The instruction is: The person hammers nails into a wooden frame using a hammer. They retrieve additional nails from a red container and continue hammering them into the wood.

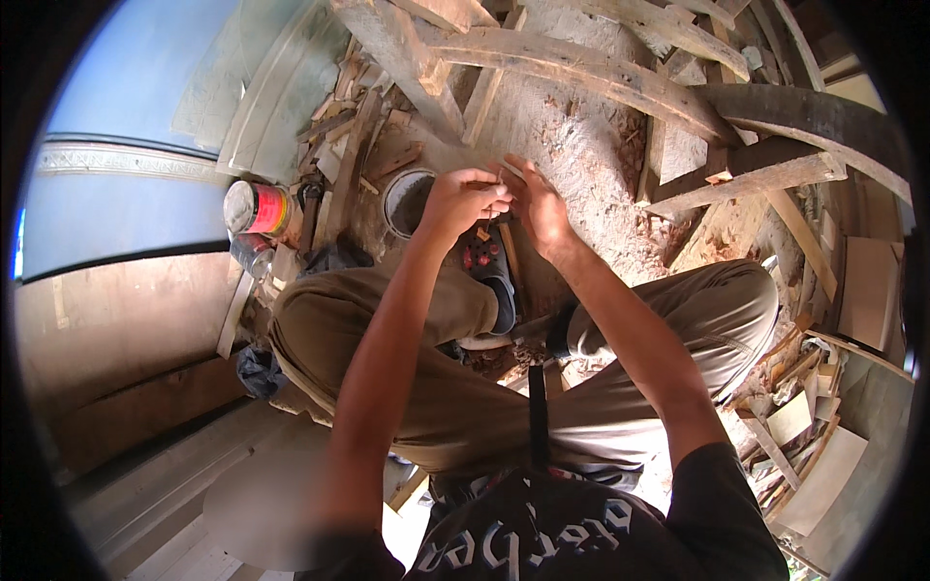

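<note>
Both of my hands are raised close together above the floor, in front of my bent legs. My left hand (473, 203) has its fingers curled into a pinch. What lies between those fingertips is too small and dark to make out. Facing it, my right hand (542, 211) has its fingers stretched forward and its palm turned towards the left hand. The fingertips of both hands nearly meet. Just below them is a dark clog with red marks (486, 263) on my foot. A round container with a pale rim (392, 205) stands left of my left hand.
Curved wooden pieces (591, 73) and a wooden frame (746, 179) stand ahead to the right. Wood scraps (790, 426) lie in a heap at the right. On the left, a paint can (257, 208) sits beside a blue and brown panel (126, 208).
</note>
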Tool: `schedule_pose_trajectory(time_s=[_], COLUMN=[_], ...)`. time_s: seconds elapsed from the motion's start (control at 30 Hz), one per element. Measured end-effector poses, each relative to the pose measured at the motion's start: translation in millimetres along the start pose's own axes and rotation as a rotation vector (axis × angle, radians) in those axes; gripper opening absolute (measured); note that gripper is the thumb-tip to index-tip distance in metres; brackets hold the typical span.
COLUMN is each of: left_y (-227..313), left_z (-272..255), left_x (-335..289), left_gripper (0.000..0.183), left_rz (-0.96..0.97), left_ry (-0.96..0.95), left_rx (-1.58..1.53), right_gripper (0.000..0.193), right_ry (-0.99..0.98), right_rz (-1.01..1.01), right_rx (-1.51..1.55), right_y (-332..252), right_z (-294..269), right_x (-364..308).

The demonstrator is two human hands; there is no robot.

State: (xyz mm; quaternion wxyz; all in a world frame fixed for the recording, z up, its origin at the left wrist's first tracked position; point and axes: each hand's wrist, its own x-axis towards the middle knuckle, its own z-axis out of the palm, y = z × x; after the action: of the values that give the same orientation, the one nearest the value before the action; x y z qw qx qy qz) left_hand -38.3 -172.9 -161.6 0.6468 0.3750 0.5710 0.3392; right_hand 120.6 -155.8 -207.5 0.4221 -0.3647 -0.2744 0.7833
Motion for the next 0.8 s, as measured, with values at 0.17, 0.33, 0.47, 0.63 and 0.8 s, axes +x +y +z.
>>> schedule_pose_trajectory(time_s=[0.17, 0.33, 0.47, 0.63, 0.8], left_y=[12, 27, 26, 34, 51], left_z=[-10, -3, -4, -12, -2], left_x=[3, -5, -6, -4, -9], left_gripper=[0.035, 0.040, 0.036, 0.039, 0.035], left_rz=[0.062, 0.047, 0.012, 0.032, 0.158], left_ry=[0.159, 0.193, 0.149, 0.159, 0.272], left_rx=[-0.133, -0.273, -0.486, -0.509, -0.111], right_gripper=[0.050, 0.037, 0.023, 0.018, 0.017], right_ry=[0.258, 0.023, -0.089, -0.039, -0.042], right_rz=[0.062, -0.201, -0.249, -0.284, -0.278], right_rx=[-0.240, -0.329, -0.204, -0.361, -0.470], right_y=[7, -16, -24, -28, -38], right_z=[-5, 30, 46, 36, 36], right_x=[9, 0, -7, -2, -7])
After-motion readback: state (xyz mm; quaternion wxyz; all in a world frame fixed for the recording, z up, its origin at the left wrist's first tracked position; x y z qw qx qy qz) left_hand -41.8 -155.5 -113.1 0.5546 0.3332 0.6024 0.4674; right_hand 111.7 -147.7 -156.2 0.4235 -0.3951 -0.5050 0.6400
